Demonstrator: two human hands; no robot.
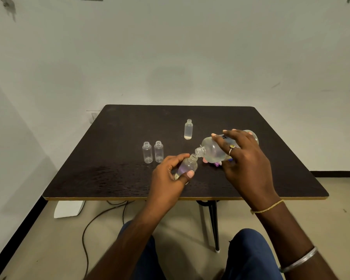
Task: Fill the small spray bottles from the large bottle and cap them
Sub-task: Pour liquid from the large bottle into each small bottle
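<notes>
Right hand (245,158) grips the large bottle (214,150) from above, fingers wrapped over its body. The bottle is tipped well over toward the left, nearly on its side, uncapped, its neck pointing down and left. Clear liquid lies in its lower half. A dark label shows between the fingers; the print cannot be read. A ring (231,147) sits on one finger of this hand, a thin yellow thread (268,208) at the wrist, a metal bangle (299,259) further up the forearm.

Left hand (170,174) is closed around a small bottle (187,166), thumb across the front near its base. This bottle is tilted, mouth up and to the right, held above the bench (109,178). Its open mouth meets the neck of the large bottle; whether the two rims touch cannot be told. Liquid level inside it cannot be told.

Two more small bottles (153,152) stand upright side by side, uncapped, left of the hands, close together. They look empty. A fourth small bottle (188,129) stands upright alone further back, uncapped and cloudy.

Pink and purple pieces (215,163) lie on the bench under the large bottle, mostly hidden by it.

Cables (93,223) run over the floor below the bench.
</notes>
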